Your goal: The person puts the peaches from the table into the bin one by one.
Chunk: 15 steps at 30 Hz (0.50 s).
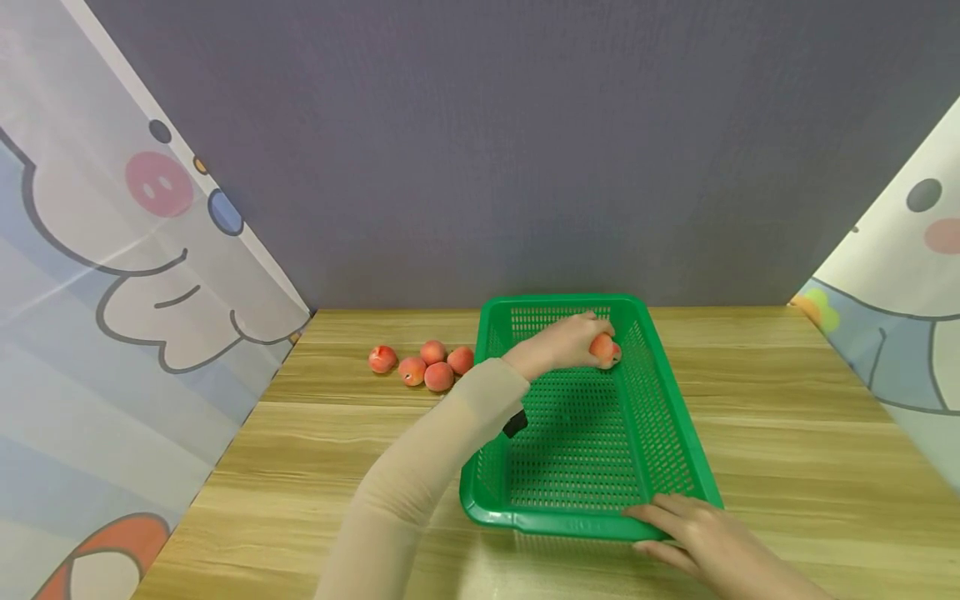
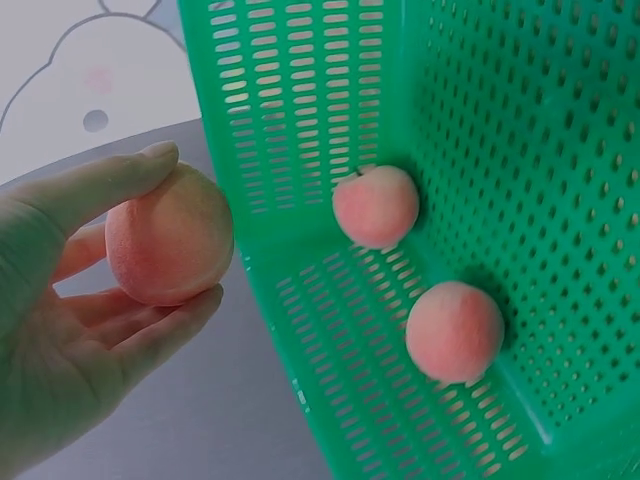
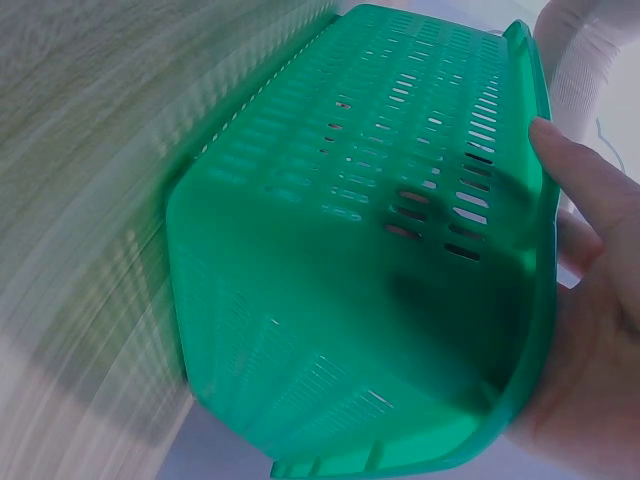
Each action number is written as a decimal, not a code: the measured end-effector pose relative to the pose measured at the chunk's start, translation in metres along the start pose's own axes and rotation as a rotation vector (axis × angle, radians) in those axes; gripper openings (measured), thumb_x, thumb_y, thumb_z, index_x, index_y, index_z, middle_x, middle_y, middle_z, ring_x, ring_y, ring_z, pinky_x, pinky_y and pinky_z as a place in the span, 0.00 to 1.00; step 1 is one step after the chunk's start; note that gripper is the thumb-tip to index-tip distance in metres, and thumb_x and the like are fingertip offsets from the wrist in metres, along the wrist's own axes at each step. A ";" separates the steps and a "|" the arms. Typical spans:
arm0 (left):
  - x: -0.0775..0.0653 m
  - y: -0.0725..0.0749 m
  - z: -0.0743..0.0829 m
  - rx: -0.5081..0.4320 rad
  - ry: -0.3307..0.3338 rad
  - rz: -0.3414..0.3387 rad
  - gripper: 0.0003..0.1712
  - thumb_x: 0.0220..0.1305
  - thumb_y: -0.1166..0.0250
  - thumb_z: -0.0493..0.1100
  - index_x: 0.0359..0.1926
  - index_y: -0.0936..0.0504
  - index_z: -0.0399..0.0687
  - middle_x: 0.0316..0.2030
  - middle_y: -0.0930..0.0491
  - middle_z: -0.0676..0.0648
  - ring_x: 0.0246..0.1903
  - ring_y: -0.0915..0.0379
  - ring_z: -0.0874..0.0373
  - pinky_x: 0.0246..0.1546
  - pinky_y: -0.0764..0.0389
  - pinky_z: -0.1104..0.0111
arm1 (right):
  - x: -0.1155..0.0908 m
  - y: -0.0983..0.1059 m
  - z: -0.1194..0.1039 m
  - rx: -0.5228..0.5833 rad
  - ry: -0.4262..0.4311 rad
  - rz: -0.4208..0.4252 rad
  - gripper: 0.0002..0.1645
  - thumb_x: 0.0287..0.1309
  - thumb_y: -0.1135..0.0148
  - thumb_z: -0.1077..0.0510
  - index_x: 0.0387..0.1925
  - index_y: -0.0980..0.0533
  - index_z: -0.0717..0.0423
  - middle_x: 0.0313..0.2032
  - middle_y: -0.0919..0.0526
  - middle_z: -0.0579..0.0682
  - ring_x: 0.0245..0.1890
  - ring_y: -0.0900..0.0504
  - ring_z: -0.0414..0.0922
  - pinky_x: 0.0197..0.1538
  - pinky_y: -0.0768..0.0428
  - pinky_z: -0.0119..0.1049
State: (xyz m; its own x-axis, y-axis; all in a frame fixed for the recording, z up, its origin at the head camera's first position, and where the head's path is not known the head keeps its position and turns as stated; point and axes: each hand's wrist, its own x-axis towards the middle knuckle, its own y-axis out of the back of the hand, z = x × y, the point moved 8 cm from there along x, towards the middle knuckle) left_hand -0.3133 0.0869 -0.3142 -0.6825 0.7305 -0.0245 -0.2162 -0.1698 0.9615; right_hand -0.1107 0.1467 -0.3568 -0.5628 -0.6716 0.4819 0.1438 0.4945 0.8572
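The rectangular plastic basket (image 1: pixel 562 524) is bright green. Round peaches (image 1: pixel 438 377) at left blush orange-pink; the yellowish wood-grain counter (image 1: pixel 787 433) is streaked brown.

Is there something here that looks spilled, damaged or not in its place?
Nothing stands out. The green basket looks upright and unbroken. The left hand holds a peach over it; the right hand grips its near rim. Five peaches are visible on the table, one slightly apart.
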 end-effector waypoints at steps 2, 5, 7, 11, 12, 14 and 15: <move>0.003 -0.003 0.001 -0.010 -0.001 -0.002 0.23 0.55 0.38 0.44 0.52 0.28 0.45 0.48 0.27 0.49 0.49 0.34 0.59 0.32 0.30 0.80 | 0.000 0.000 0.000 -0.001 -0.004 -0.004 0.18 0.44 0.34 0.52 0.41 0.24 0.49 0.32 0.24 0.36 0.31 0.22 0.39 0.27 0.23 0.33; 0.006 -0.009 0.000 -0.013 0.012 -0.009 0.23 0.54 0.37 0.43 0.53 0.28 0.46 0.49 0.27 0.49 0.49 0.34 0.59 0.33 0.31 0.81 | 0.000 0.000 0.000 0.000 -0.005 -0.005 0.18 0.44 0.34 0.52 0.41 0.24 0.49 0.32 0.23 0.37 0.31 0.21 0.39 0.27 0.23 0.33; 0.008 -0.013 0.000 -0.012 0.023 -0.008 0.24 0.54 0.37 0.43 0.53 0.28 0.46 0.50 0.28 0.49 0.48 0.33 0.60 0.33 0.32 0.81 | 0.000 0.000 0.000 -0.003 -0.006 -0.005 0.18 0.44 0.34 0.52 0.40 0.24 0.49 0.32 0.23 0.37 0.30 0.21 0.39 0.27 0.23 0.33; 0.012 -0.022 -0.001 -0.009 0.048 -0.031 0.27 0.53 0.35 0.45 0.55 0.30 0.47 0.51 0.30 0.49 0.42 0.31 0.62 0.34 0.31 0.79 | 0.001 0.000 0.000 -0.014 -0.013 -0.011 0.18 0.44 0.34 0.51 0.40 0.23 0.48 0.32 0.23 0.38 0.31 0.21 0.41 0.27 0.22 0.34; 0.013 -0.024 -0.001 -0.010 0.052 -0.034 0.27 0.53 0.36 0.45 0.55 0.30 0.48 0.52 0.30 0.49 0.44 0.31 0.61 0.34 0.31 0.78 | 0.001 0.000 0.000 -0.015 -0.014 -0.014 0.18 0.44 0.34 0.51 0.40 0.24 0.48 0.32 0.22 0.38 0.31 0.21 0.41 0.27 0.22 0.34; 0.016 -0.027 -0.001 -0.004 0.061 -0.042 0.28 0.53 0.36 0.46 0.56 0.31 0.49 0.53 0.31 0.49 0.49 0.33 0.60 0.36 0.31 0.77 | 0.000 0.000 0.000 -0.017 -0.015 -0.015 0.19 0.44 0.34 0.51 0.41 0.24 0.48 0.32 0.22 0.39 0.31 0.21 0.42 0.27 0.22 0.34; 0.017 -0.029 -0.001 0.001 0.061 -0.042 0.29 0.53 0.36 0.46 0.56 0.31 0.49 0.54 0.31 0.49 0.51 0.34 0.59 0.36 0.31 0.77 | 0.000 0.000 0.000 -0.017 -0.014 -0.014 0.19 0.43 0.34 0.51 0.40 0.23 0.49 0.32 0.22 0.39 0.31 0.21 0.42 0.27 0.22 0.34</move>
State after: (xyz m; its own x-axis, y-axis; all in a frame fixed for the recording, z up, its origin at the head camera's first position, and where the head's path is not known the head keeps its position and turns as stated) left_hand -0.3190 0.1035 -0.3427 -0.7143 0.6951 -0.0814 -0.2449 -0.1393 0.9595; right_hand -0.1106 0.1462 -0.3567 -0.5762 -0.6703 0.4676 0.1494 0.4760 0.8666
